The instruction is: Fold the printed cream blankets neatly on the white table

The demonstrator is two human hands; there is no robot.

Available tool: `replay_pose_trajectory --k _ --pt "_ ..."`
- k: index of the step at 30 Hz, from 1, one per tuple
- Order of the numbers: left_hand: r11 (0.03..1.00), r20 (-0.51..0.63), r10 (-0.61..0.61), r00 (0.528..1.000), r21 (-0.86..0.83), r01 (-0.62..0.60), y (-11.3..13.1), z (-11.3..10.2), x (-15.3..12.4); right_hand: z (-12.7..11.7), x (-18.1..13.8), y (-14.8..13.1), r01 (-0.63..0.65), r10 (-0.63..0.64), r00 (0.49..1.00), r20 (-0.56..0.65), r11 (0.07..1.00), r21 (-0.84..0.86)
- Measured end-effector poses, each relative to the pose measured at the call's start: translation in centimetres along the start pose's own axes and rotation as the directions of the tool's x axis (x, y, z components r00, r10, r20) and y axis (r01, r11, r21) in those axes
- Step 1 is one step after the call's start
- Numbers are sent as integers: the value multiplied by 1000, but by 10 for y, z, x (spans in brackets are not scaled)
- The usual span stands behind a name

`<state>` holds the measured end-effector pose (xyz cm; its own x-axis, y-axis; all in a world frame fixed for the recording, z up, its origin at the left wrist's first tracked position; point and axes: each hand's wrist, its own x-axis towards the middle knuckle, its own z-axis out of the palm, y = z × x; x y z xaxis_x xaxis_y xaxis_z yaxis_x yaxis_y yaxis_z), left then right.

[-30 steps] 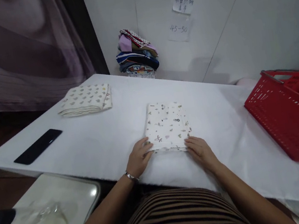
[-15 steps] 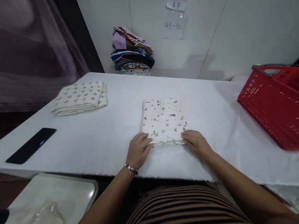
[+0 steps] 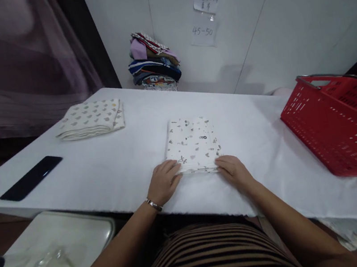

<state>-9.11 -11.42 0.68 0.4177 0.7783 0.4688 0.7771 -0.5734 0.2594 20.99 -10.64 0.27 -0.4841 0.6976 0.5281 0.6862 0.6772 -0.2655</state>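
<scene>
Folded cloth [image 3: 192, 144] lies flat on white table [image 3: 135, 158], long side seemingly running forward from the grip. Left hand [image 3: 163, 182] and right hand [image 3: 236, 172] touch its near corners, equally close (pinching or just resting, can't tell).

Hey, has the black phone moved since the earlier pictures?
No: the black phone lies in the same spot on the white table; the camera's view shifted.
</scene>
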Motion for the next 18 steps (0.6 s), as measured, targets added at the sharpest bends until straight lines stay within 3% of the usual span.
replay_pose_trajectory --k 7,14,18 --pt "997 48 81 996 -3 -81 1 -1 7 -3 -1 1 42 -41 996 76 999 -9" --pt "998 1 66 998 13 -66 -3 3 7 0 -5 6 47 -46 999 8 999 -29" --pt "997 34 82 996 3 -83 -3 3 3 0 -7 8 83 -81 996 45 996 -41"
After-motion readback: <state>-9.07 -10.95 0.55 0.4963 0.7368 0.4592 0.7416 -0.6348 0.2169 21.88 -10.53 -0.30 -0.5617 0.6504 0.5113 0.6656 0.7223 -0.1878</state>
